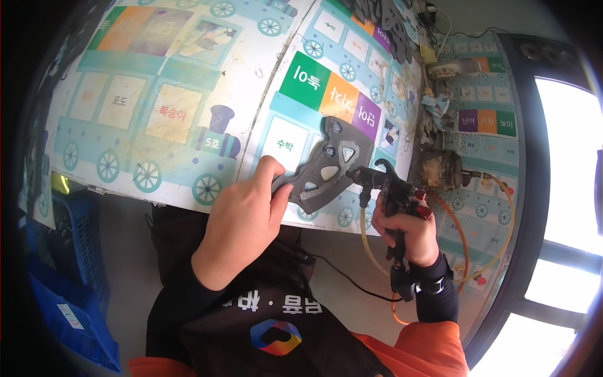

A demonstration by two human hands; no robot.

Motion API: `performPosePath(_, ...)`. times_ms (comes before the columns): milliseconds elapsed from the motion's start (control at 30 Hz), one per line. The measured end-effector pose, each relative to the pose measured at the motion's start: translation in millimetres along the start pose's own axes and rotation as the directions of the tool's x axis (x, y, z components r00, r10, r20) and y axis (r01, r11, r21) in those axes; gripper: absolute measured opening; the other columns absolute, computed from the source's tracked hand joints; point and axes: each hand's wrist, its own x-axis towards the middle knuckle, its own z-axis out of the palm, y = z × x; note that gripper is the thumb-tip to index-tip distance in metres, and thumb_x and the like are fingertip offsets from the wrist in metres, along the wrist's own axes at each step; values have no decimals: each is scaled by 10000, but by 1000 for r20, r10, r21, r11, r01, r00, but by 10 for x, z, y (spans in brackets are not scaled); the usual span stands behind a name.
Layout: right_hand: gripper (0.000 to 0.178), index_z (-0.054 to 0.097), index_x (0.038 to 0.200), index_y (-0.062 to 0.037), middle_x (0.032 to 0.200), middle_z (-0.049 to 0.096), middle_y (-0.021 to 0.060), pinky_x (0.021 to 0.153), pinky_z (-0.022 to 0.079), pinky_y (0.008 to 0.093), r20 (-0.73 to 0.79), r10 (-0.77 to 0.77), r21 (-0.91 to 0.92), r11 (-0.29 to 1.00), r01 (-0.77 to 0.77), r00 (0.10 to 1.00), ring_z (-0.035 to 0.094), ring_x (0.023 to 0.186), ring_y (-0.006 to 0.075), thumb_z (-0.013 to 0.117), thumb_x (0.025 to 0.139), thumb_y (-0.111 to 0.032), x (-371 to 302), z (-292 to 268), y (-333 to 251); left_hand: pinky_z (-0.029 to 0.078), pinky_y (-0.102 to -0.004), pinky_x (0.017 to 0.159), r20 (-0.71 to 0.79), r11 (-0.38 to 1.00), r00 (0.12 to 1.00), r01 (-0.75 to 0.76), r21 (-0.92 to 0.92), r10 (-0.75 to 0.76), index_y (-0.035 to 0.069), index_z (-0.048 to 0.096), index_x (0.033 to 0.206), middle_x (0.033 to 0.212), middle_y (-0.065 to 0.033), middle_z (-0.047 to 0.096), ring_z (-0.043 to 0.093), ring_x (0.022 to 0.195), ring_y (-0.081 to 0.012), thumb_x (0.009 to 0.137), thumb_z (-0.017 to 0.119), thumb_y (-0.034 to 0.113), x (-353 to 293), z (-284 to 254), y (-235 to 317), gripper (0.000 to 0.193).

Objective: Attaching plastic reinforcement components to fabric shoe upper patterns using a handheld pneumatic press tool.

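Note:
My left hand [242, 217] pinches one end of a flat, curved dark grey part [330, 188] between thumb and fingers. The part has a wavy edge, triangular cutouts and round holes at its far end; it is held over the near edge of the sheet-covered table [182, 119]. In my right hand [414, 235] is a black spray gun [396, 188], the fingers wrapped round its handle. Its nozzle points left at the part's right side, close by; whether they touch I cannot tell.
Several similar grey parts [394, 31] are heaped at the table's far end. Orange [461, 229] and yellowish [512, 213] hoses loop at the right, near a grimy fixture [440, 169]. Blue crates [69, 308] stand at lower left. A black cable [352, 283] hangs below the table.

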Motion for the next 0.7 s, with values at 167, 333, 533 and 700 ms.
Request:
performPosePath(167, 209, 611, 1004, 50, 680, 577, 98, 468, 310, 261, -11, 7, 17, 1000, -7, 1000, 438, 477, 116, 577, 802, 9, 5, 76, -49, 466, -486, 552, -6, 1000, 1000, -7, -2, 7, 30, 521, 1094, 593, -156, 590, 641, 588, -389, 983, 680, 99, -6, 7, -13, 206)
performPosePath(333, 205, 611, 991, 44, 685, 581, 101, 470, 312, 259, -13, 15, 15, 1000, -15, 1000, 436, 482, 115, 582, 792, 5, 11, 138, -88, 457, -460, 545, -24, 1000, 1000, 12, -11, -12, 49, 539, 1078, 663, -180, 616, 663, 619, -400, 958, 729, 84, -16, 15, -16, 227)
performPosePath(533, 198, 607, 973, 41, 696, 584, 99, 471, 319, 257, 15, 23, 10, 1000, -24, 1000, 447, 498, 116, 584, 780, 5, 12, 223, -122, 453, -459, 541, -28, 1000, 1000, -4, -11, 3, 48, 533, 1082, 667, -179, 619, 664, 623, -395, 951, 736, 78, -16, 3, -8, 243)
performPosePath(700, 195, 605, 962, 45, 696, 587, 106, 472, 320, 255, 21, 36, 14, 999, -37, 999, 452, 503, 120, 577, 772, 10, 18, 290, -144, 458, -461, 544, -29, 1000, 1000, -9, -10, 9, 46, 532, 1088, 683, -186, 629, 667, 631, -397, 953, 734, 76, -19, -4, -17, 244)
